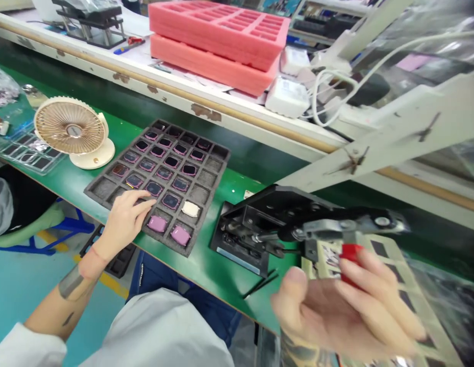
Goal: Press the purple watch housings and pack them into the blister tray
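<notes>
A dark grey foam tray (200, 193) lies on the green bench, with small square watch-like cases in many of its pockets. My left hand (124, 216) rests over its near edge, fingers apart, fingertips beside a dark-faced case (154, 189). Two pink-purple cases (157, 223) and a cream-white piece (191, 209) sit in nearby pockets. To the right stands a black lever press (259, 229) with a red handle grip (350, 262). My right hand (347, 311), blurred, has its thumb spread and its fingers at the red grip; firm contact is unclear.
A cream fan (72, 130) stands left of the tray. Pink foam trays (217, 46) are stacked on the shelf above. A pale tray (408, 285) lies beyond my right hand. Black sticks (262, 283) lie by the press. Another person's sleeve (1, 199) shows at far left.
</notes>
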A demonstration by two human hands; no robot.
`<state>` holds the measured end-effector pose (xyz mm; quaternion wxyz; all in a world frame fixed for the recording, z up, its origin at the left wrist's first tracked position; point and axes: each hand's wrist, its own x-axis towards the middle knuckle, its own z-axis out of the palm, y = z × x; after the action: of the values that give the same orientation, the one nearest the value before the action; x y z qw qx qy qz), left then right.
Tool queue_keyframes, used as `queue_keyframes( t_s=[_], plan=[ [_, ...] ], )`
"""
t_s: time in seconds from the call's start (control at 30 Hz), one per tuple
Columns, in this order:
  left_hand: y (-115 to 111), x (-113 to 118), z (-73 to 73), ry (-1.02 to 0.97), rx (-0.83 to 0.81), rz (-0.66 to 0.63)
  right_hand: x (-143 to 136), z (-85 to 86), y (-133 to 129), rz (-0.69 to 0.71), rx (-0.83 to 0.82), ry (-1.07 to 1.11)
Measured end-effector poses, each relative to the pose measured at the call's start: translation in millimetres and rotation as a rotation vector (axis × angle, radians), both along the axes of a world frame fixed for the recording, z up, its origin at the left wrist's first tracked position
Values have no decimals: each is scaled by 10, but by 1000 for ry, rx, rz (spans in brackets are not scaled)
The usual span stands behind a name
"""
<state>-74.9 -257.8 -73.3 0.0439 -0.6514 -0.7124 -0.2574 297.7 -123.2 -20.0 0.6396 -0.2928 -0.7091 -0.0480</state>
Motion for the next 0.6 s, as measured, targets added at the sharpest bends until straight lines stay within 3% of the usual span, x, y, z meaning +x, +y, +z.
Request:
queue_keyframes(
  t_s=[0.07, 0.13, 0.17, 0.23, 0.3, 0.37, 0.5, 0.6],
  plan=[
    [219, 72, 75, 34, -93, -160, 9, 15, 18, -12, 225, 63],
    [414, 148, 115, 97, -175, -208, 115, 16, -37, -72, 226, 117],
    [489, 172, 115, 124, -201, -209, 202, -1, -100, -121, 124, 108],
    [593, 171, 74, 156, -220, -204, 405, -92, -284, -196, -241, -44],
    [661, 115, -6, 162, -199, -206, 572, -266, -500, -230, -644, -304],
    [709, 59, -87, 151, -153, -196, 654, -497, -683, -270, -891, -549],
    [640, 227, -75, 48, -19, -71, 670, -896, -855, -407, -998, -694],
    [376, 698, 87, -313, 75, 38, 764, -996, -879, -342, -989, -470]
  ],
)
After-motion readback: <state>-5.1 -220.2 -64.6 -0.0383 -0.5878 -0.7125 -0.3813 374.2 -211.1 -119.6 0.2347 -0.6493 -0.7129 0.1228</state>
